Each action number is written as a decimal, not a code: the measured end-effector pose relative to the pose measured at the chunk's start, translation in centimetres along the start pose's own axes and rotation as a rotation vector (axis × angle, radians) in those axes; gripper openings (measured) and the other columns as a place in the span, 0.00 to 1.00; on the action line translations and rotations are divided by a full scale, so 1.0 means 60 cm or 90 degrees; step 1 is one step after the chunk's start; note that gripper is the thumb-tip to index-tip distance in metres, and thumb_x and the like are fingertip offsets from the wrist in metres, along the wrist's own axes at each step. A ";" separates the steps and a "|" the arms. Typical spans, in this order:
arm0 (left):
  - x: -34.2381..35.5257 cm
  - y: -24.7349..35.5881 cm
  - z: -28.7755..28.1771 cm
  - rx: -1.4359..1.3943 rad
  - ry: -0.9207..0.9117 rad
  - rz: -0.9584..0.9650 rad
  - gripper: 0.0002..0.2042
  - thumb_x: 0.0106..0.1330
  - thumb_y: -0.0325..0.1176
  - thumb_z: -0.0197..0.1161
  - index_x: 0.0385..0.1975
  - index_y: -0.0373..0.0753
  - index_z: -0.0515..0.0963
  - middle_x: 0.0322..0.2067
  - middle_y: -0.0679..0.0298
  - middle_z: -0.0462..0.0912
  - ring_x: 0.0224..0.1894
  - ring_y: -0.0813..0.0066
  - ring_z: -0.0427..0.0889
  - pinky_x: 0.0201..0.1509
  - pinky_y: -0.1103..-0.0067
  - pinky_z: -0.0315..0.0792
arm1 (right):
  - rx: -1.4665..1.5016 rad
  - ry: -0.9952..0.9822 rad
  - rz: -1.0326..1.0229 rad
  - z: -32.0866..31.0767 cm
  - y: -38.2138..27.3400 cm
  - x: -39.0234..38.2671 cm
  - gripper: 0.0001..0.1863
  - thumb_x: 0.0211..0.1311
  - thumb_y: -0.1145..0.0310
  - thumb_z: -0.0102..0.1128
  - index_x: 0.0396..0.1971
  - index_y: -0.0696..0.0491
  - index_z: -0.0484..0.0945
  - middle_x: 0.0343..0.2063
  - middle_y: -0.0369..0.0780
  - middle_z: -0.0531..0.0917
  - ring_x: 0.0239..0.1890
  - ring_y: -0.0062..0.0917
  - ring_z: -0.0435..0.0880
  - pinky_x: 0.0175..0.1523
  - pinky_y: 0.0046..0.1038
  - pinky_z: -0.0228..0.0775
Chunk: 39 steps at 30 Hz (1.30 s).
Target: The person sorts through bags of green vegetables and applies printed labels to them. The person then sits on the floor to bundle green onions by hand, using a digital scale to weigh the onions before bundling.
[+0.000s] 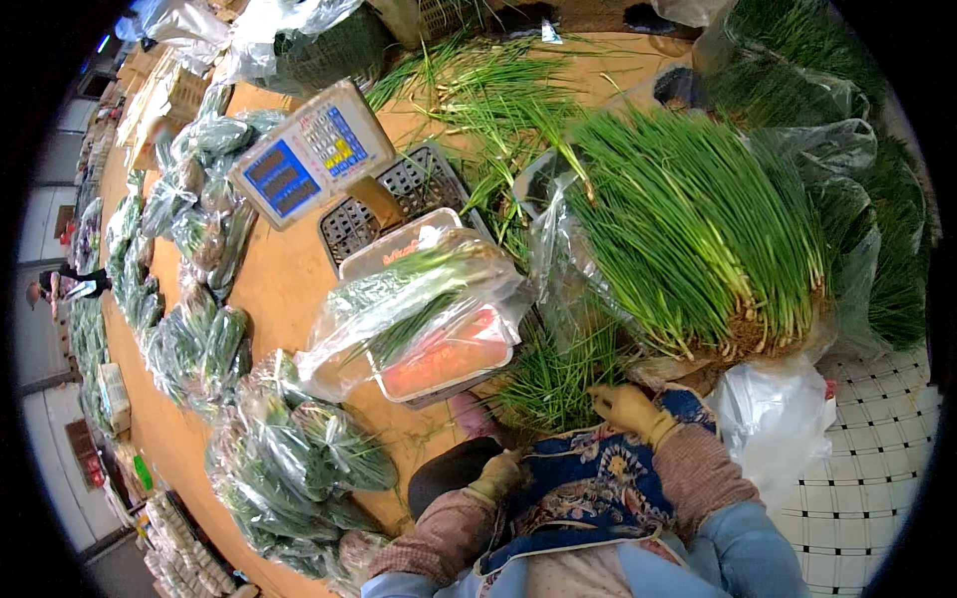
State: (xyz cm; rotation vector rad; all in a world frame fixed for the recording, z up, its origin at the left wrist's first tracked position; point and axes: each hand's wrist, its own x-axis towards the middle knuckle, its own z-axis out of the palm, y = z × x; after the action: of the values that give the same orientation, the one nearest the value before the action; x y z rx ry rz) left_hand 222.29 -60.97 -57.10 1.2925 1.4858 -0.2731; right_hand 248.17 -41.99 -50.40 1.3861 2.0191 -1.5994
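Note:
Both my hands wear yellowish gloves. My left hand [498, 476] is closed low over my lap, beside the near end of some loose green onions [563, 384]; what lies in its fingers is hard to make out. To the right, my right hand [628, 411] reaches over the near edge of those greens, fingers partly stretched and apart. A large bundle of green onions [698, 229], roots toward me, lies on plastic just beyond it. Left of the loose greens, a clear bag of green onions [419, 299] rests across a white tray [503, 354] at the scale.
A digital scale display [314, 154] stands above a dark plastic crate [344, 234]. Bagged greens [299, 448] line the left side. More onions [498, 95] lie scattered at the back. Bagged bundles [887, 249] and a white plastic bag [773, 419] are on the right.

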 end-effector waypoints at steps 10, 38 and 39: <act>0.006 0.134 -0.142 -0.149 0.082 0.199 0.22 0.55 0.42 0.51 0.50 0.40 0.65 0.46 0.53 0.71 0.47 0.57 0.72 0.47 0.71 0.67 | 0.205 0.449 -0.115 -0.082 0.008 0.014 0.13 0.56 0.68 0.50 0.39 0.58 0.72 0.33 0.40 0.77 0.36 0.22 0.74 0.39 0.22 0.65; -0.119 0.078 0.017 0.021 0.197 0.119 0.14 0.51 0.37 0.53 0.37 0.39 0.74 0.34 0.55 0.77 0.38 0.58 0.75 0.40 0.67 0.68 | 0.074 0.357 -0.226 0.187 -0.109 -0.384 0.18 0.60 0.59 0.43 0.44 0.54 0.71 0.39 0.38 0.75 0.39 0.23 0.71 0.44 0.24 0.62; -0.131 0.087 0.013 0.022 0.195 0.110 0.14 0.51 0.36 0.53 0.37 0.39 0.74 0.34 0.55 0.77 0.38 0.58 0.75 0.39 0.67 0.68 | 0.072 0.358 -0.225 0.191 -0.105 -0.389 0.18 0.60 0.60 0.43 0.45 0.54 0.70 0.39 0.38 0.75 0.39 0.23 0.71 0.44 0.24 0.62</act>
State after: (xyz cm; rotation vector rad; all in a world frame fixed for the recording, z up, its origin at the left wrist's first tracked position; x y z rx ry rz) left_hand 225.45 -63.95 -48.69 1.5309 1.6165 0.0148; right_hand 251.61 -63.82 -35.36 1.7540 2.6521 -1.6016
